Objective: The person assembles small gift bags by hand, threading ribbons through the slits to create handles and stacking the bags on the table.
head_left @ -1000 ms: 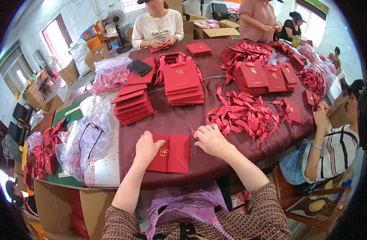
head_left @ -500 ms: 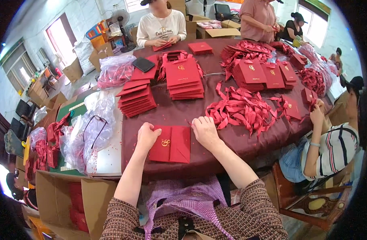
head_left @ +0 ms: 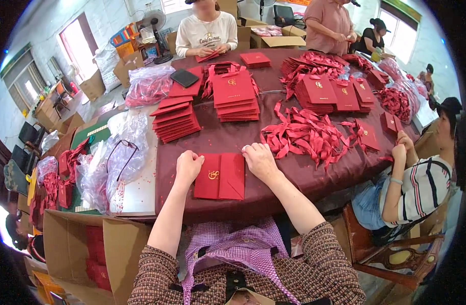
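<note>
A red paper bag (head_left: 206, 189) with a gold emblem and a folded flap line lies flat on the table before me. My left hand (head_left: 188, 168) is closed, fingers curled and thumb pressed against them, by the bag's upper left corner. At its upper right corner, my right hand (head_left: 262, 161) makes a pinch; a tiny pale bit shows at the fingertips. Whatever either pinch holds is too small to name. A heap of red ribbons (head_left: 309, 137) lies just right of my right hand. Beyond my left hand rises a stack of red bags (head_left: 176, 122).
More stacked bags (head_left: 234, 94) stand mid-table, with a black phone-like object (head_left: 184, 78) on bags nearby. Glasses (head_left: 122, 157) rest on clear plastic at left. An open carton (head_left: 123, 254) sits below the table's left edge. Co-workers are around the table, one close (head_left: 421, 188) at right.
The bag and both my hands sit slightly higher in the picture. My left thumb has drawn in from the bag's face toward the fingers. The co-worker at right has shifted their hands.
</note>
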`<state>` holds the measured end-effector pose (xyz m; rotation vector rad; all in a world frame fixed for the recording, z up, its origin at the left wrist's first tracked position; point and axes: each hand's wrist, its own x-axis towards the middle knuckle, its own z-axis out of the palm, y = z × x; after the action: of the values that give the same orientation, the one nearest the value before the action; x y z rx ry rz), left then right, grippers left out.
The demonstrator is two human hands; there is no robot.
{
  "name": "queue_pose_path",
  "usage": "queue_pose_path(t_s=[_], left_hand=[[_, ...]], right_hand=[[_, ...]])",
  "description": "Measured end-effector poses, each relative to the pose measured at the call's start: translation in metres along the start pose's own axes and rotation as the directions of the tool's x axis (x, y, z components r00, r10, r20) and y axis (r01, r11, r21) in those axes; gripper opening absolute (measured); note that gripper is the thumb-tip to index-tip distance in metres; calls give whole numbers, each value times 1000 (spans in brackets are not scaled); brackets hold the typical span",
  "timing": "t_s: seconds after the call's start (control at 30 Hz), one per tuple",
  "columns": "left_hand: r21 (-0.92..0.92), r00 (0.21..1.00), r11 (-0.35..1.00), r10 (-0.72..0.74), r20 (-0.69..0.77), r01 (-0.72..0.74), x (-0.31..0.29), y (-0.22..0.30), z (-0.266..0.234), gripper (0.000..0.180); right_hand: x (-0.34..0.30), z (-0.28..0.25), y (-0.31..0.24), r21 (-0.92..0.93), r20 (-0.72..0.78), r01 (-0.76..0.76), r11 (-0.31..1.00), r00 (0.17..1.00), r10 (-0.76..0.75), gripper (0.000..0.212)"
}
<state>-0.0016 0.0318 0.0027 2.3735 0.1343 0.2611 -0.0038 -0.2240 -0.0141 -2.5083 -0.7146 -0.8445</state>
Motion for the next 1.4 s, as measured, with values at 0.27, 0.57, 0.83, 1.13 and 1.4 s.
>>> queue_pose_path(t_s=[0.27, 0.57, 0.83, 1.13, 1.4], left_hand=[[-260, 993, 963, -45, 105, 71, 15, -20, 14, 22], [-688, 918, 645, -57, 392, 334, 7, 15, -1, 30], [-673, 974, 725, 8, 226, 150, -21, 28, -13, 27], [-685, 977, 723, 75, 200, 85, -39, 49, -33, 25], [-679, 979, 730, 74, 192, 78, -45, 56, -34, 23]], right_hand=[[-5, 9, 0, 75, -45, -20, 997, 999, 23, 7], [10, 6, 13, 274, -68, -99, 957, 990, 121, 8], [29, -30, -48, 398, -35, -25, 917, 998, 43, 7], [32, -23, -79, 418, 92, -65, 906, 995, 29, 8], [32, -23, -72, 490, 177, -152, 858, 982, 73, 10]])
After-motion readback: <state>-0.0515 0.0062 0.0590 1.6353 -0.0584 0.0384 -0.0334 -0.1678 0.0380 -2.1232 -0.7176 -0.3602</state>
